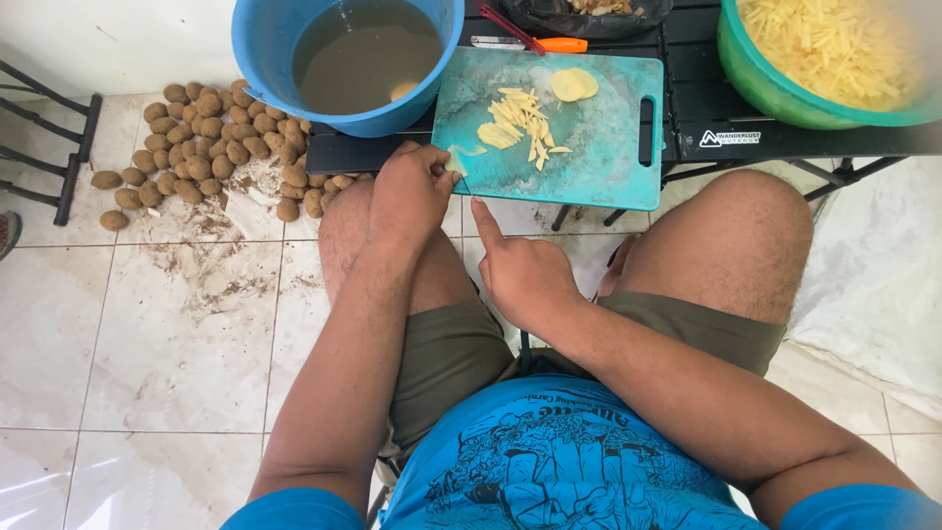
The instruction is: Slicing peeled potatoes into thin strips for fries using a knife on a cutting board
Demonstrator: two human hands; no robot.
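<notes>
Potato [457, 162] sits at the near-left edge of the teal cutting board [599, 147], pinched by the left hand [410, 196] so it stays put. The right hand [525, 275] is curled around a knife, finger pointing along it. Cut strips [518, 123] lie in the middle, out of the way.

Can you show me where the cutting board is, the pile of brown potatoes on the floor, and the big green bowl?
cutting board [599, 147], head view, bare teal surface right of the cut strips.
pile of potatoes [201, 147], head view, middle of the heap.
green bowl [760, 83], head view, its outer wall.
</notes>
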